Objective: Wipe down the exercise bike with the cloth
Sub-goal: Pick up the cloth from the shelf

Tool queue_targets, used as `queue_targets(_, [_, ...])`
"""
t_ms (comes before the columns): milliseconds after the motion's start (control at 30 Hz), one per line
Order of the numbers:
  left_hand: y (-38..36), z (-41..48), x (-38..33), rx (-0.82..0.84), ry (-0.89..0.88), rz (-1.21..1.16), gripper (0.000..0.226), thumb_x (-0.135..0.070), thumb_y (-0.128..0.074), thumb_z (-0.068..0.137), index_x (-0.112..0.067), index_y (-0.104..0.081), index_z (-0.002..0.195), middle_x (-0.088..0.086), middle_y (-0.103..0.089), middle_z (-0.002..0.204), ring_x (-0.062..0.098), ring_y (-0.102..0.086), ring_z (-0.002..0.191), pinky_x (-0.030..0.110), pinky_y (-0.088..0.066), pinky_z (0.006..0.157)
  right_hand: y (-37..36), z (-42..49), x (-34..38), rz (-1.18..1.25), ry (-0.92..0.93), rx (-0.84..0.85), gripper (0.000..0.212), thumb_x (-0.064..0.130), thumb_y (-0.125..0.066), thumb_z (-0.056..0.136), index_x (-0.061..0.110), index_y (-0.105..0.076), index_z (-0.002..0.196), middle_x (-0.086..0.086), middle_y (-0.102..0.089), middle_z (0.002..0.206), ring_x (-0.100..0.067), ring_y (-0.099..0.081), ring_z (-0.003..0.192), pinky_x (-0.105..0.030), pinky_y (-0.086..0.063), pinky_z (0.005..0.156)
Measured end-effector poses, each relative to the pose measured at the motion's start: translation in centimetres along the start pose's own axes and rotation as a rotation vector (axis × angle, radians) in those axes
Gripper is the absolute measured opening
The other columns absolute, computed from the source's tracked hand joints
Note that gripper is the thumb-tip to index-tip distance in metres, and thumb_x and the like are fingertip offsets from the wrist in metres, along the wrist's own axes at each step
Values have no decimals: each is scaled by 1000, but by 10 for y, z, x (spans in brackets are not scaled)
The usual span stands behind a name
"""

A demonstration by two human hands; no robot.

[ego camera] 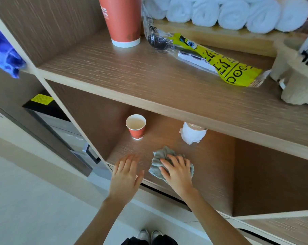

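A crumpled grey cloth (157, 160) lies on the lower shelf (211, 174) of a wooden unit. My right hand (177, 171) rests on top of the cloth with fingers spread and slightly bent over it. My left hand (125, 174) hovers flat beside it at the shelf's front edge, fingers straight, holding nothing. No exercise bike is in view.
A small red paper cup (136, 126) and a white wrapped item (192, 133) stand behind the cloth. The upper shelf (132, 71) carries a tall red cup (122, 20), a yellow packet (215, 59), rolled white towels (232, 13) and a paper holder (294, 76). Blue fabric (3, 52) hangs left.
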State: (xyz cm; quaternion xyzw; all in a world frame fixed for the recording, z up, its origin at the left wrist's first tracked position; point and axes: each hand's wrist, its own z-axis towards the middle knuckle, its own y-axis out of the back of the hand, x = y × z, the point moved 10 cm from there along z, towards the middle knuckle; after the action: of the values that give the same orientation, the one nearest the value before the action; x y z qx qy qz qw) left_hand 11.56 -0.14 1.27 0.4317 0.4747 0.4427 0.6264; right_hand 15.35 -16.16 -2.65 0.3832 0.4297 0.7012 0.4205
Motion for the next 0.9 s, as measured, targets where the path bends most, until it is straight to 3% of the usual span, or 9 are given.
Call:
queue_targets(367, [6, -5, 13, 45, 43, 10, 53, -44, -33, 92, -7, -66, 112, 10, -65, 119, 30, -60, 111, 44, -46, 96, 23, 0, 8, 135, 87, -169, 29, 18, -80, 67, 16, -72, 94, -1, -67, 77, -24, -58, 63, -34, -51, 55])
queue_targets(633, [29, -2, 24, -85, 28, 39, 48, -41, -40, 92, -5, -64, 113, 12, -64, 120, 30, -57, 116, 46, -41, 102, 63, 14, 34, 211, 153, -285, 32, 20, -71, 76, 16, -69, 108, 4, -69, 86, -19, -57, 70, -31, -49, 65])
queue_targets(900, [73, -40, 51, -195, 224, 113, 49, -40, -39, 94, -4, -63, 117, 12, -63, 123, 31, -58, 116, 46, -37, 105, 86, 47, 99, 426, 331, -202, 31, 20, -74, 77, 16, -70, 108, 2, -71, 99, -18, -63, 86, -28, -54, 73])
